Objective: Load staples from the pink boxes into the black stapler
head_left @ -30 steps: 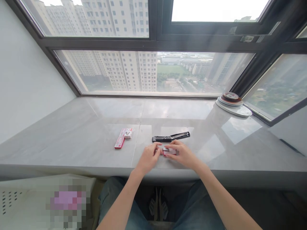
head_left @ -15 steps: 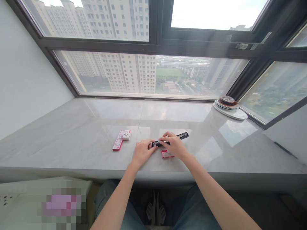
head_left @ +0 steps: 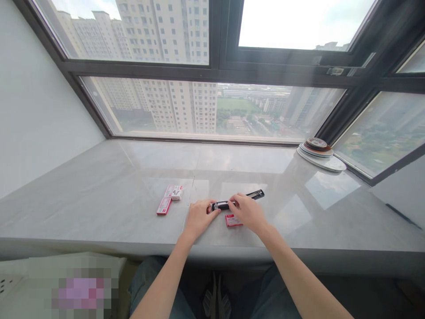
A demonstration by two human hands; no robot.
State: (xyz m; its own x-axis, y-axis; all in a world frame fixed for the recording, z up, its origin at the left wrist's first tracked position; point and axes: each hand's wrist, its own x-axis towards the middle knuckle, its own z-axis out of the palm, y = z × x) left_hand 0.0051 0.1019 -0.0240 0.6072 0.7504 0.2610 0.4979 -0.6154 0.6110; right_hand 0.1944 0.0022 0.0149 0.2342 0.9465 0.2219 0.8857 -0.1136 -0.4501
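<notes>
A black stapler (head_left: 255, 194) lies opened out on the grey marbled sill, its metal channel facing up. My left hand (head_left: 200, 216) is closed around its left end, thumb along the near side. The fingers of my right hand (head_left: 247, 212) are pinched together on the middle of the stapler; whether a small piece is between the fingertips is hidden. Just below, a small red and white staple box (head_left: 232, 220) is partly covered by my right hand. Farther left are more small red and white boxes (head_left: 164, 206), one of them (head_left: 177, 193) resting against the others.
A stack of round plates or mats (head_left: 320, 155) sits at the sill's far right corner by the dark window frame (head_left: 212, 74). The sill's front edge (head_left: 149, 245) runs just above my knees. A pale container (head_left: 20, 288) with a blurred patch stands at lower left.
My right hand's fingertips have slid a little to the right along the stapler, uncovering more of its left channel. My left hand keeps its grip. The whole view has shifted slightly down.
</notes>
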